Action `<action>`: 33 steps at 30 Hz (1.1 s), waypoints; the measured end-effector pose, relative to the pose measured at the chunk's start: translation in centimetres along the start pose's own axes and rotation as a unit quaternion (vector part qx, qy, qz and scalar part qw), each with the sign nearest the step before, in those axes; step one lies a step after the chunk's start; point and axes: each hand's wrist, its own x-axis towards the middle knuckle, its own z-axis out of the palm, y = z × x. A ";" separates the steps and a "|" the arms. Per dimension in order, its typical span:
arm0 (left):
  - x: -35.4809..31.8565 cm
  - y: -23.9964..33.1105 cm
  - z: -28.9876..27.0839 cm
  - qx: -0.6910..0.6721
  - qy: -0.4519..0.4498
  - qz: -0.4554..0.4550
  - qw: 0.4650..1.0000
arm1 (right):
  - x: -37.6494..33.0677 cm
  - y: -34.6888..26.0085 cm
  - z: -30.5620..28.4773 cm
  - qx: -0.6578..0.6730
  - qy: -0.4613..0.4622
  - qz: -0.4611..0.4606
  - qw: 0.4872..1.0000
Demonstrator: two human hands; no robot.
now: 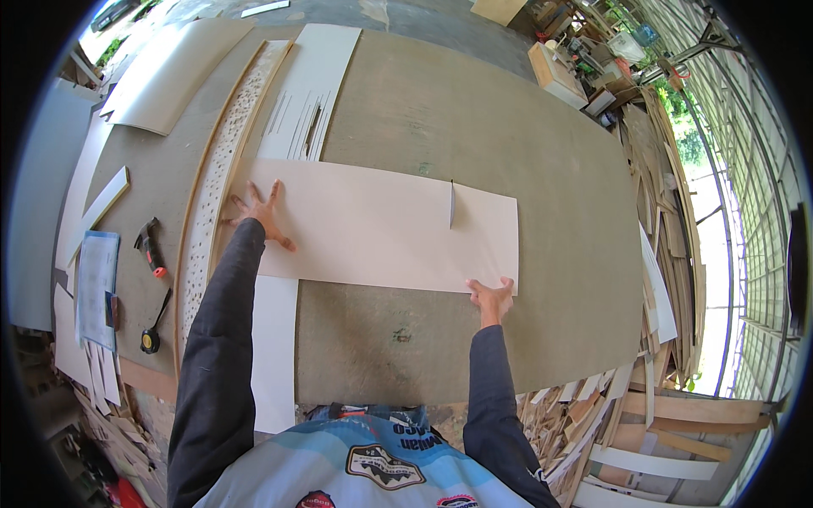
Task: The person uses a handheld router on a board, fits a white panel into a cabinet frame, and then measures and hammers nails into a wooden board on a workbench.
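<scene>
A long pale pink sheet [373, 224] lies crosswise on the brown table [559, 212]. Near its right end a short slit runs in from the far edge, and a narrow flap [452, 207] stands up there. My left hand [261, 214] rests on the sheet's left end, fingers spread wide and nothing in its grasp. At the near right corner, my right hand [490, 298] holds the sheet's edge with thumb and fingers; part of the grip is hidden. Under the pink sheet lies a long white board [275, 339], its far part [326, 68] marked with several dark slits.
Left of the sheet runs a speckled strip with wooden edges [218, 148]. Farther left lie a hammer [150, 247], a tape measure [152, 337] and a blue clear-covered pad [97, 284]. A curved pale sheet [174, 76] sits at the far left. Wood offcuts [669, 229] pile up along the right.
</scene>
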 end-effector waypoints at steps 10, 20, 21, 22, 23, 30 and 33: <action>3.2 0.9 -2.0 -0.006 0.022 0.017 1.000 | 2.3 -2.2 2.0 -0.025 0.023 -0.027 0.999; 6.5 2.2 -3.4 -0.014 0.017 0.001 1.000 | 3.2 -5.2 3.1 -0.011 0.026 -0.032 0.999; 6.7 2.3 -3.7 -0.013 0.016 0.001 1.000 | 3.3 -5.5 3.3 -0.012 0.028 -0.036 0.999; 7.0 2.4 -4.0 -0.012 0.016 0.002 1.000 | 3.5 -5.7 3.4 -0.007 0.029 -0.037 0.999; 7.2 2.6 -4.2 -0.011 0.015 0.003 1.000 | 3.6 -5.9 3.6 -0.001 0.031 -0.039 0.999; 9.4 2.9 -5.0 -0.021 0.026 0.005 0.999 | 4.4 -7.9 4.6 0.009 0.035 -0.038 0.999; 10.0 3.4 -5.6 -0.021 0.025 0.001 0.999 | 5.3 -8.2 5.1 0.001 0.030 -0.035 0.999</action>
